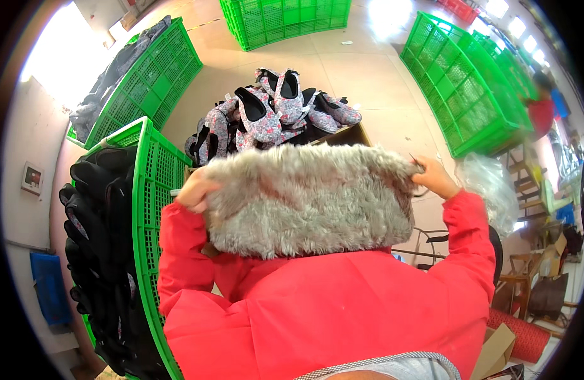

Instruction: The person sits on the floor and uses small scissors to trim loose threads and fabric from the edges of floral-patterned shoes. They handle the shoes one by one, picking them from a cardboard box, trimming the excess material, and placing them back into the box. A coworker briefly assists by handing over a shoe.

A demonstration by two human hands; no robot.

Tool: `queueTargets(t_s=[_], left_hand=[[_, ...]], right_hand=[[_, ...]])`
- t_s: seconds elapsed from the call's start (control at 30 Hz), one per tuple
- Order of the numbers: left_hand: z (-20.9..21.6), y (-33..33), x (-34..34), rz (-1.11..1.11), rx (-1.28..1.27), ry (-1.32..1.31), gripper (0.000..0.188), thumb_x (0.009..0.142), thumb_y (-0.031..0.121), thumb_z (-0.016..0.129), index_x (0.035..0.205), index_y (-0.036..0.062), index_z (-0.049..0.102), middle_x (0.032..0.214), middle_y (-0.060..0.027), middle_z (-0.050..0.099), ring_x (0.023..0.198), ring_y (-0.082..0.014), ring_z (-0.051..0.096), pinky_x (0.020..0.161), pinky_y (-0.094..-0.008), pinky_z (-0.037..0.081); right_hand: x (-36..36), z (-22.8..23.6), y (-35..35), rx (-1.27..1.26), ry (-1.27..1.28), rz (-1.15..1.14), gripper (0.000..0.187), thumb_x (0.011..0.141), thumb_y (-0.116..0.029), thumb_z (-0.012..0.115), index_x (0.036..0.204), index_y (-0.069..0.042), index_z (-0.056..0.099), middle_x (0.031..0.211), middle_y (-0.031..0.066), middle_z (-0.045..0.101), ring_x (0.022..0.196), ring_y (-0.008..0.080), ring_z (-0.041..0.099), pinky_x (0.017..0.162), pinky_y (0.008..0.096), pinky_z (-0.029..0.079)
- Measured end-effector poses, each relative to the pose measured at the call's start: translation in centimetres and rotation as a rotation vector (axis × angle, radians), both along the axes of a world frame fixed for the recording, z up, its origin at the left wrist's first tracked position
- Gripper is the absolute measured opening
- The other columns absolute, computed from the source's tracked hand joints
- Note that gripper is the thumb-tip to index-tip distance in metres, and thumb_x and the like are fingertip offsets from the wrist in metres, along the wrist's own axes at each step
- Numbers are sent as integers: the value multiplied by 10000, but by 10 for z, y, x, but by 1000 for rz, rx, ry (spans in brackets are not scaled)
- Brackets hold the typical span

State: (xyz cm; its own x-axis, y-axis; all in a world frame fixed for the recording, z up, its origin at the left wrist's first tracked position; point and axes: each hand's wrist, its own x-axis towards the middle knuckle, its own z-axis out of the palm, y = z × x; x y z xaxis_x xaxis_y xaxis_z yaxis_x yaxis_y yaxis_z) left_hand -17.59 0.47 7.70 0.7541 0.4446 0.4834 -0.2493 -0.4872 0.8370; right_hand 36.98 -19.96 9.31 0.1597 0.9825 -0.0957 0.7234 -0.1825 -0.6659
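Observation:
A grey, long-haired piece of fake fur (314,199) is stretched out in front of my chest, between my two hands. My left hand (198,190) is closed on its left edge, the fingertips partly lost in the pile. At the upper right corner, my right hand (435,177) pinches the fur. A thin, dark, pointed thing (415,159) shows by the right fingers; its kind is too small to tell. Just beyond the fur lies a heap of flower-patterned slippers (266,114) with black linings, its lower part hidden.
Close on my left, a green plastic crate (154,190) holds many black slippers (102,209). Behind it a green crate (159,76) is filled with dark grey items. Further green crates stand ahead (285,25) and at right (453,88). A clear plastic bag (491,190) lies beside my right arm.

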Motion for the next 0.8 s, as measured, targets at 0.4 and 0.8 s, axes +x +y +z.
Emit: queueTargets(t_s=[0.4,0.8], left_hand=[[3,-62,70,181,47,414,521,820,164,710,1302,40,557,1161,-130,604,1105,-275,580,1007,-451,449],[2,-144,96,202,971,420,132,703,188,586,809,112,608,807,-22,540,893,-203,538,917,-424,436]], right_hand=[[27,67,-44,-381,459,325,382,624,73,631,1000,21,675,905,5,668,815,83,615,713,254,510],[31,49,-49,-415,513,227,353,648,57,669,1000,25,663,871,0,656,782,79,603,701,250,500]])
